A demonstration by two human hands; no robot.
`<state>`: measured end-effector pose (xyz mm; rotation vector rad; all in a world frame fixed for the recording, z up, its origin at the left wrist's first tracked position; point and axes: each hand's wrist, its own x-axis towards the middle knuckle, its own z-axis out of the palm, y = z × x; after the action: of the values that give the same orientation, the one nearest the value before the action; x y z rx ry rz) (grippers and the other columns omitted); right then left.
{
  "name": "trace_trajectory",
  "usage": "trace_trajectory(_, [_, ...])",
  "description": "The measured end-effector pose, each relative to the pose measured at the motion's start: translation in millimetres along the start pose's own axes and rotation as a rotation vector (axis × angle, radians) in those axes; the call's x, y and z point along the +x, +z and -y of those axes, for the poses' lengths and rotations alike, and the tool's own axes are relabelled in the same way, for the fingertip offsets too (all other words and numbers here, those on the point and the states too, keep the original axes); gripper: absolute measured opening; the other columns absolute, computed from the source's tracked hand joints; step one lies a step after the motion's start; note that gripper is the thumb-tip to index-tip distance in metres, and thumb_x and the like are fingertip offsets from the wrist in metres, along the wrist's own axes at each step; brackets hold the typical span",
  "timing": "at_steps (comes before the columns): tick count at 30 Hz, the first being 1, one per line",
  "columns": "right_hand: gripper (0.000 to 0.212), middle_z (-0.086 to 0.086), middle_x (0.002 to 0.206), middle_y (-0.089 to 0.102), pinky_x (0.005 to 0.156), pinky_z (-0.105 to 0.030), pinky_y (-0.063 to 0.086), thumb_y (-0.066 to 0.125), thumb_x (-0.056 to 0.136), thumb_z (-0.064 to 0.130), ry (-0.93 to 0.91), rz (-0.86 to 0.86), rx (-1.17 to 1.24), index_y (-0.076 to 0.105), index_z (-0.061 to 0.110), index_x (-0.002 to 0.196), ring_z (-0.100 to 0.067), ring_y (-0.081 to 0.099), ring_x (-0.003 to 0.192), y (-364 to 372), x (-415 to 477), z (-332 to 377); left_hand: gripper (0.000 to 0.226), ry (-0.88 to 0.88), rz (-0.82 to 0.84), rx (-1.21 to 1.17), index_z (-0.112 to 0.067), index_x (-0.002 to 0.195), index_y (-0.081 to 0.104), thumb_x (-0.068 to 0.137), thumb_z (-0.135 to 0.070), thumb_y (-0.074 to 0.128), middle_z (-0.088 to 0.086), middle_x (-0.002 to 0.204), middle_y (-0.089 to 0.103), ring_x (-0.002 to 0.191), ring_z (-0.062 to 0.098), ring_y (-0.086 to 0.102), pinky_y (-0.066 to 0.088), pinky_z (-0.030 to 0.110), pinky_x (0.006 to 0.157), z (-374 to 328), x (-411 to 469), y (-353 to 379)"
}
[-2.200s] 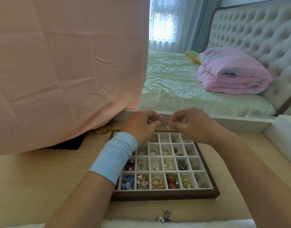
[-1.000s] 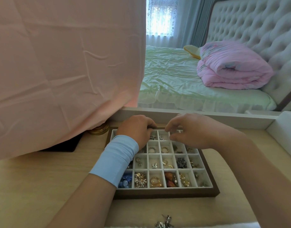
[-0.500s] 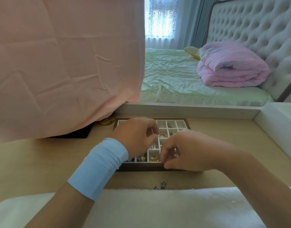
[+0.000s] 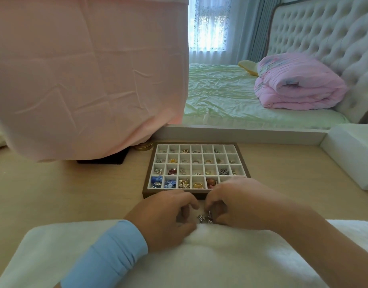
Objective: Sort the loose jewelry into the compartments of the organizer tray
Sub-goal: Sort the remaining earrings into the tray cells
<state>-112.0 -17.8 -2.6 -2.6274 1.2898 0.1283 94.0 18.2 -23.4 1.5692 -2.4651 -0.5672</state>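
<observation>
Over on the left, a wrinkled pale pink cloth (image 4: pixel 85 80) hangs over something tall. A flat black base (image 4: pixel 102 160) and a round gold foot (image 4: pixel 143 146) peek out beneath its hem on the light wooden tabletop (image 4: pixel 54 194). Nearer me, a fluffy white towel (image 4: pixel 199 256) lies across the front edge of the table, and a forearm in a light blue sleeve (image 4: pixel 108 252) rests on it. The left hand (image 4: pixel 166 217) has its fingers curled down towards the table, thumb on the towel; I cannot tell whether it holds anything. Just beside it, at the towel's far edge, sits the small heap of silver jewelry (image 4: pixel 204 218). The right hand (image 4: pixel 241 204) curls closely round the heap, fingertips pinching at the pieces. Directly beyond the hands stands the brown-framed organizer tray with white square compartments (image 4: pixel 148 173). Most compartments hold rings and earrings, with blue pieces (image 4: pixel 157 181) at the front left, and the right hand covers the tray's front right corner. Behind the table lies a bed with a pale green sheet (image 4: pixel 230 96), a folded pink quilt (image 4: pixel 297 84) and a tufted cream headboard (image 4: pixel 324 34). A white box (image 4: pixel 353 154) sits at the table's far right.
</observation>
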Motion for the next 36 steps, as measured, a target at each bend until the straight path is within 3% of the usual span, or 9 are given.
trace_trajectory(3, [0.025,0.020,0.103,0.068,0.081,-0.019,0.047,0.066,0.089,0.038,0.007,-0.015,0.041,0.067,0.047,0.113,-0.004,0.056,0.094,2,1,-1,0.039,-0.026,0.020,0.002,-0.042,0.127,0.055,0.089,-0.044,0.064,-0.021,0.106,0.057,0.092,0.001,0.054,0.050,0.017,0.085,0,4,-2])
trace_trajectory(8, [0.015,0.020,0.096,0.067,0.064,-0.014,0.038,0.063,0.093,0.041,0.060,-0.061,0.022,0.072,0.043,0.105,-0.004,0.056,0.086,2,5,-2,0.032,-0.015,0.008,0.104,-0.043,0.127,0.059,0.095,-0.040,0.056,-0.015,0.117,0.060,0.101,0.008,0.056,0.050,0.024,0.091,-5,18,-2])
trace_trajectory(11, [0.016,0.020,0.094,0.066,0.074,-0.018,0.050,0.064,0.095,0.037,0.120,-0.075,0.120,0.075,0.041,0.107,-0.001,0.059,0.085,-3,4,-6,0.032,-0.010,-0.050,0.079,-0.043,0.126,0.060,0.093,-0.043,0.058,-0.017,0.115,0.062,0.100,0.005,0.056,0.051,0.024,0.091,-3,19,6])
trace_trajectory(14, [0.010,0.020,0.085,0.073,0.064,-0.009,0.047,0.072,0.092,0.030,0.178,-0.158,0.430,0.080,0.037,0.093,0.005,0.063,0.075,-5,4,-12,0.031,-0.038,-0.176,-0.099,-0.042,0.122,0.062,0.092,-0.035,0.063,-0.022,0.106,0.066,0.095,-0.003,0.058,0.050,0.016,0.090,2,16,14])
trace_trajectory(17, [0.009,0.014,0.079,0.077,0.068,-0.020,0.057,0.078,0.087,0.022,0.213,-0.178,0.770,0.081,0.030,0.085,0.000,0.070,0.070,-5,2,-10,0.026,-0.075,-0.344,-0.387,-0.037,0.110,0.067,0.088,-0.024,0.069,-0.025,0.089,0.070,0.081,-0.002,0.063,0.049,0.009,0.073,2,13,18])
trace_trajectory(19, [0.008,0.010,0.079,0.078,0.075,-0.030,0.061,0.081,0.084,0.023,0.202,-0.220,0.816,0.081,0.031,0.082,-0.013,0.074,0.076,-5,2,-8,0.023,-0.101,-0.401,-0.615,-0.031,0.102,0.070,0.084,-0.017,0.074,-0.020,0.085,0.073,0.070,0.004,0.067,0.053,0.013,0.065,-2,11,18])
trace_trajectory(22, [0.012,0.011,0.075,0.075,0.060,-0.028,0.057,0.084,0.081,0.022,0.170,-0.299,0.838,0.081,0.033,0.079,-0.012,0.068,0.062,-3,4,-5,0.017,-0.123,-0.424,-0.845,-0.019,0.096,0.074,0.083,-0.009,0.074,-0.007,0.080,0.075,0.064,0.014,0.071,0.057,0.020,0.061,-8,9,17])
trace_trajectory(29, [0.010,0.005,0.061,0.072,0.049,-0.014,0.044,0.084,0.079,0.006,0.192,-0.300,1.086,0.082,0.014,0.085,-0.002,0.057,0.048,-4,3,3,0.012,-0.208,-0.437,-1.040,-0.020,0.086,0.076,0.084,-0.008,0.072,0.002,0.074,0.075,0.057,0.020,0.065,0.051,0.027,0.043,-8,10,15])
trace_trajectory(36, [0.009,0.002,0.062,0.072,0.046,-0.009,0.042,0.079,0.083,0.000,0.215,-0.278,1.243,0.081,0.007,0.089,0.000,0.059,0.045,1,4,7,0.009,-0.265,-0.364,-1.090,-0.016,0.091,0.076,0.087,-0.013,0.068,0.003,0.081,0.076,0.058,0.018,0.064,0.051,0.025,0.045,-8,9,10])
